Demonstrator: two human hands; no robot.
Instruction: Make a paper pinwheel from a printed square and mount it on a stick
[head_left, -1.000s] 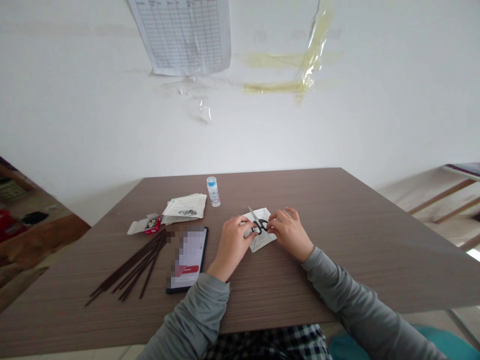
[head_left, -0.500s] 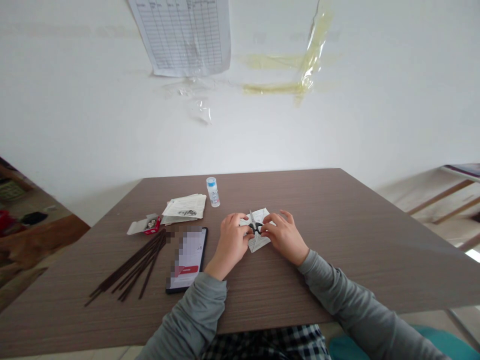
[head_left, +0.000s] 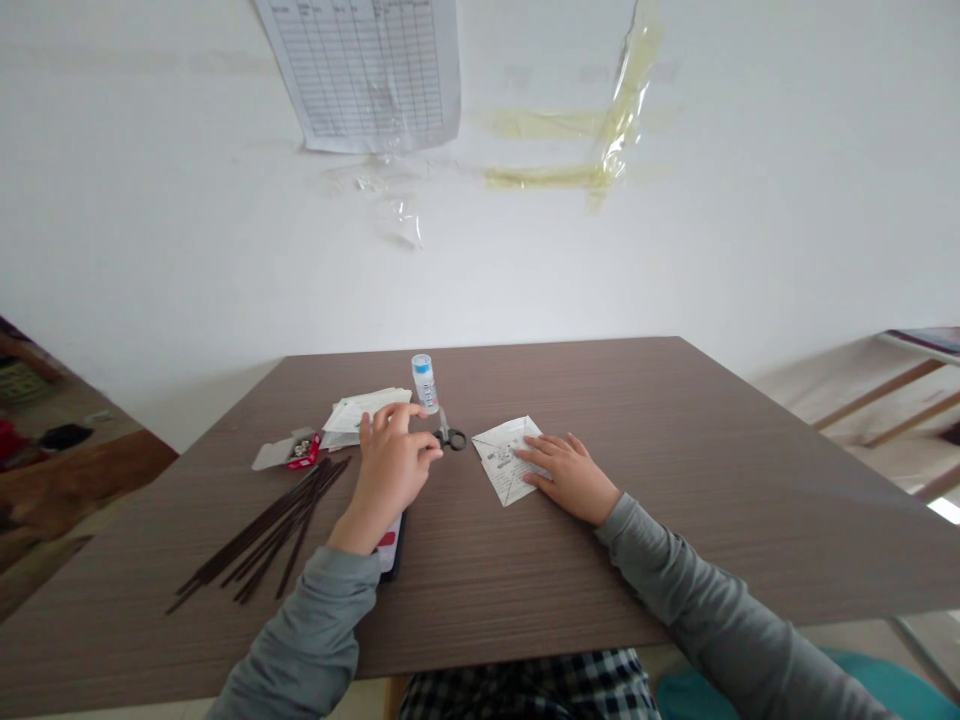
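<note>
My left hand (head_left: 391,468) is by the small scissors (head_left: 453,439), whose dark handles lie at its thumb and fingertips. One handle ring is partly covered by those fingers, which look pinched on it, while the forefinger sticks out above. The scissor blades point away, towards a small clear bottle with a blue top (head_left: 424,384). My right hand (head_left: 571,476) lies flat with fingers stretched over the right side of a folded square of printed paper (head_left: 501,455). Creases run across the paper to its corners.
Left of my left hand are dark thin sticks (head_left: 255,535), a small red-and-white box (head_left: 302,450) of metal pieces, and a stack of printed paper (head_left: 352,416). A phone (head_left: 387,560) lies partly under my left forearm. Behind the table (head_left: 600,390) rises a white wall.
The scissors have moved left off the folded paper with my left hand, to beside the bottle. My right hand has let go of them and now rests flat on the paper.
</note>
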